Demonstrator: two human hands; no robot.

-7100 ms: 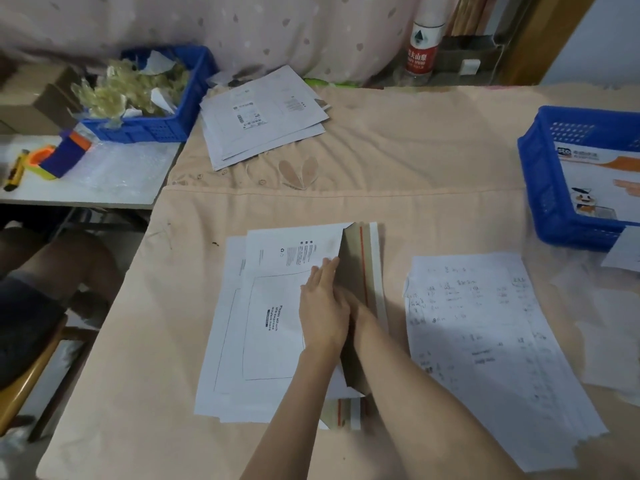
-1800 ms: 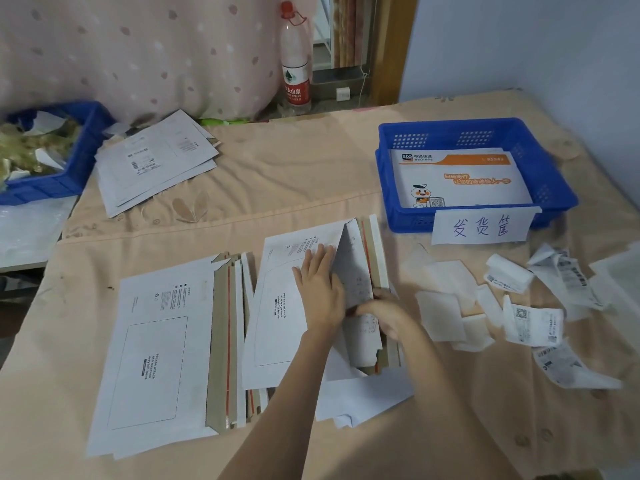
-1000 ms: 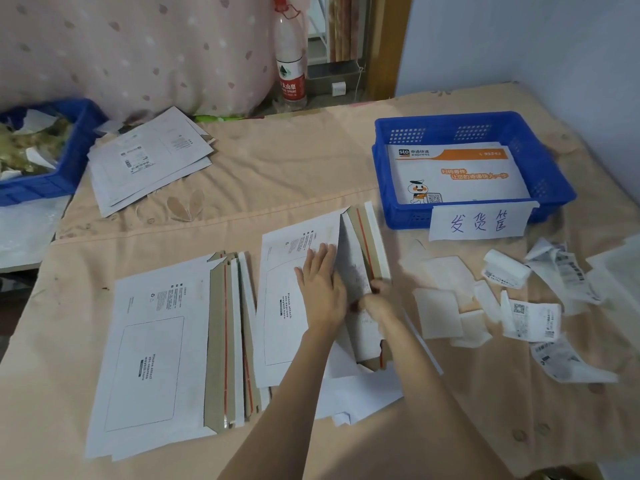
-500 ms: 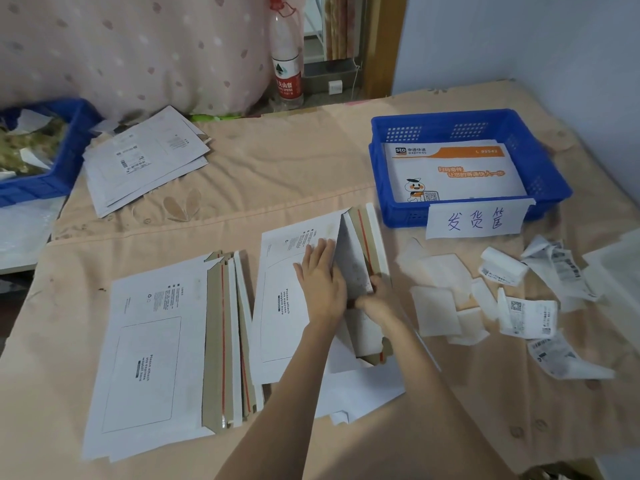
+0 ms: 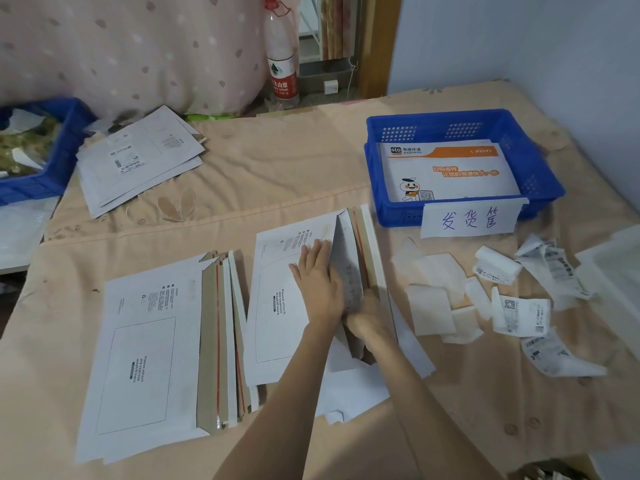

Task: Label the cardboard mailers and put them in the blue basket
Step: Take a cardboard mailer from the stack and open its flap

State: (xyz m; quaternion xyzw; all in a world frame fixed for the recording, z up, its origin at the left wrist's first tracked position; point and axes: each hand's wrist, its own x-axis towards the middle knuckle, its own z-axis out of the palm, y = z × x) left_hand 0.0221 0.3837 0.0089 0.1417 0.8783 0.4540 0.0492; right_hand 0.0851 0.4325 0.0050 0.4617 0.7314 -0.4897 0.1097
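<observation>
My left hand [image 5: 320, 285] lies flat, palm down, fingers straight and together, pointing away from me. My right hand [image 5: 363, 323] sits just beside it, its fingers hidden. My 2 forearms nearly touch.

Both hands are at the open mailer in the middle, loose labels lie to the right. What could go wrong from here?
1. The printed sheet going under the flap may crease or snag: the right hand is half hidden there.
2. The left hand presses the open mailer, which overlaps loose sheets; it could slide.
3. The curled labels are jumbled, so a wrong one could be picked.
</observation>
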